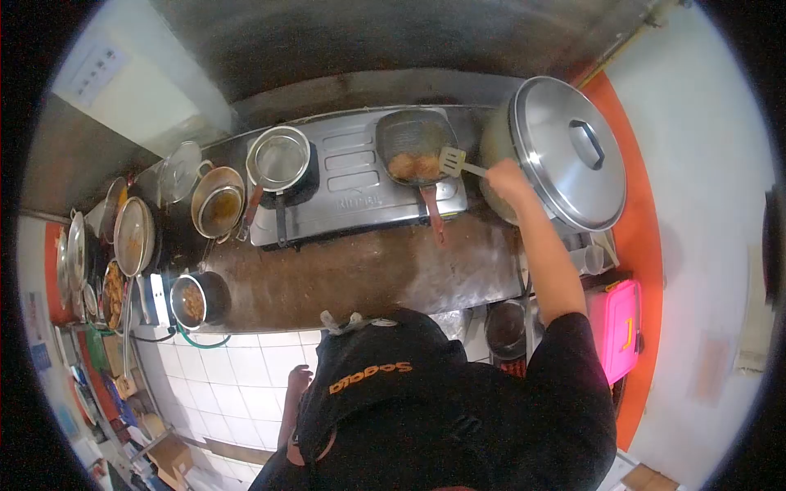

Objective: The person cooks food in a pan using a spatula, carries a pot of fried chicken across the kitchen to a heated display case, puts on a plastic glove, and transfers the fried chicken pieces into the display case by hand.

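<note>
My right hand (509, 180) is closed around the handle of a slotted spatula (452, 161). The spatula's head is at the right edge of a square frying pan (416, 131), beside browned pieces of food (413, 167). This pan sits on the right side of a steel gas stove (352, 200), its reddish handle pointing toward me. Low beside my body, my left hand (300, 378) hangs away from the counter, fingers loosely bent and a little apart, with nothing visible in it.
A large lidded pot (565, 155) stands right of the stove. A strainer (279, 159) rests over a pot on the left burner. Farther left are a pan with liquid (219, 211), a small pot of food (192, 301) and several other pans. A pink case (620, 331) is at the right.
</note>
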Motion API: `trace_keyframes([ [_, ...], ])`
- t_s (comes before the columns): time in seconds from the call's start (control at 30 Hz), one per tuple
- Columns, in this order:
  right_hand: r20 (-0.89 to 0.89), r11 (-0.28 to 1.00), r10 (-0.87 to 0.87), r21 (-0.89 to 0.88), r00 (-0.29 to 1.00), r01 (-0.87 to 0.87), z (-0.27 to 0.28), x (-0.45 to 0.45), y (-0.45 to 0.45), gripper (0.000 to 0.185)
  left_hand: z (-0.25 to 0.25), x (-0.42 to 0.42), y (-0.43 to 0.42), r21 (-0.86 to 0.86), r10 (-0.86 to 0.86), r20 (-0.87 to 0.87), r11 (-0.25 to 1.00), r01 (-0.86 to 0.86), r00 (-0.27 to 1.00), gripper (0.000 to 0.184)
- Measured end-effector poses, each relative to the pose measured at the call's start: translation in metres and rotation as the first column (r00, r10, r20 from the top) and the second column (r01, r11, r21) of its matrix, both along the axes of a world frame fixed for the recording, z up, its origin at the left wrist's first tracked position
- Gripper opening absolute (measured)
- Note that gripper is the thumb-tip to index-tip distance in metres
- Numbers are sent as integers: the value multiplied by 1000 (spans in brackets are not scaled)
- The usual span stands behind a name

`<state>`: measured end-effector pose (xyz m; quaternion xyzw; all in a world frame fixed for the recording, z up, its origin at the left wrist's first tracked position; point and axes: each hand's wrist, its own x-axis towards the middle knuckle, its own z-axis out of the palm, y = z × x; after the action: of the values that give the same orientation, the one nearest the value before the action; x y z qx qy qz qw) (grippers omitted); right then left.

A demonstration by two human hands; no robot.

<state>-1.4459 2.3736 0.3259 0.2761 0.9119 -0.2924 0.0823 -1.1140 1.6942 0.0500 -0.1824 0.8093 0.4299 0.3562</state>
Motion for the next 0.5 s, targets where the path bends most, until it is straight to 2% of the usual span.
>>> trace_keyframes([
  [0.03, -21, 996, 81, -24, 997, -81, -24, -4, 20, 27, 0, -6, 3, 43, 37, -10, 998, -36, 999, 25],
  [0.07, -43, 986, 160, -47, 986, -161, -50, -7, 42, 26, -10, -4, -2, 139, 26, -96, 990, -13, 995, 24],
  [0.1, -62, 976, 208, -57, 976, -212, -73, -6, 59, 24, -18, -10, -2, 180, 312, 145, 925, -335, 939, 25],
  [0.17, -99, 957, 274, -66, 957, -281, -116, -4, 88, 20, -34, -10, -3, 156, 319, 74, 932, -327, 945, 24],
  [0.23, -50, 968, 145, -199, 988, -152, -113, 1, 87, 18, -30, -12, 5, 178, 288, 13, 942, -285, 958, 24],
  [0.3, 137, 892, -128, -418, 982, 175, -56, 14, 54, 18, -31, -11, 6, 214, 280, 6, 937, -275, 960, 25],
  [0.4, 44, 979, -12, -204, 999, 21, -25, 18, 21, 22, -42, -11, 5, 277, 288, 52, 916, -290, 956, 27],
  [0.5, 145, 859, -75, -494, 987, 138, -23, 7, 20, 14, -43, -14, 9, 295, 285, 57, 911, -289, 957, 27],
])
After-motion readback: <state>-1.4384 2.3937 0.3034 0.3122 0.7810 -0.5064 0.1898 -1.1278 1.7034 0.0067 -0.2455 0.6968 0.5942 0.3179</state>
